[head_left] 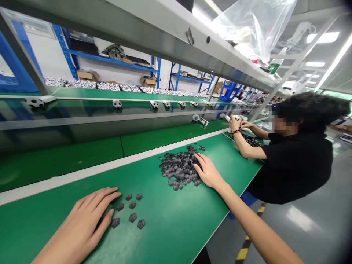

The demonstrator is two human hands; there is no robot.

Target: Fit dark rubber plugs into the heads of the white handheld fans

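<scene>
My left hand (81,227) lies flat on the green bench top (176,234), its fingertips beside a small group of dark grey pentagonal pieces (129,211). One piece sits almost under my fingertips. My right hand (209,171) rests against the edge of a heap of the same pieces (178,168), with its fingers on the heap. Neither hand visibly grips a piece. A few more pieces lie apart from the heap at its far side.
A white rail (90,172) separates my bench from a green conveyor belt (68,156) carrying small black-and-white ball-like items (117,103). A person in black (294,165) sits to the right, handling a white item (236,119). A steel shelf (137,33) runs overhead.
</scene>
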